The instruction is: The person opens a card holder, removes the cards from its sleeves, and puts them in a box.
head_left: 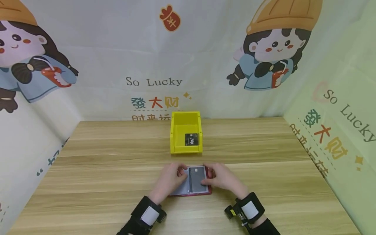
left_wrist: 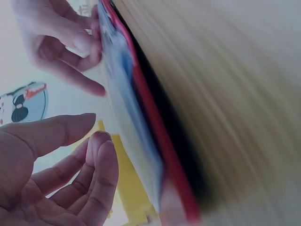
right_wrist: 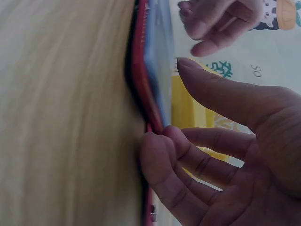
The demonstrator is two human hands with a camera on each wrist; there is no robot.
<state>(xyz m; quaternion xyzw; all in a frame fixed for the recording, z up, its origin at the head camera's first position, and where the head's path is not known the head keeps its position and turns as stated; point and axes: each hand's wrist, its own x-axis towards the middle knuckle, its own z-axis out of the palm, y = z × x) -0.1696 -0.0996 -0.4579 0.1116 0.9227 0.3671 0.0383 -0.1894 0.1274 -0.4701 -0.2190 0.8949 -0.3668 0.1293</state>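
A red card holder (head_left: 192, 192) lies open on the wooden table (head_left: 102, 163), its clear sleeves facing up. A dark grey card (head_left: 196, 178) sits in the right sleeve. My left hand (head_left: 181, 174) hovers over the left page, fingers loosely curled. In the left wrist view the left hand (left_wrist: 94, 139) stays a little apart from the holder (left_wrist: 141, 127). My right hand (head_left: 208, 179) grips the holder's right edge. In the right wrist view its curled fingers (right_wrist: 162, 155) touch the red cover (right_wrist: 141, 84), and the thumb is stretched out above the sleeve.
A yellow bin (head_left: 186, 120) stands just beyond the holder, with a black VIP card (head_left: 192, 139) leaning at its front right. Printed cloth walls close in the table at the back and on both sides.
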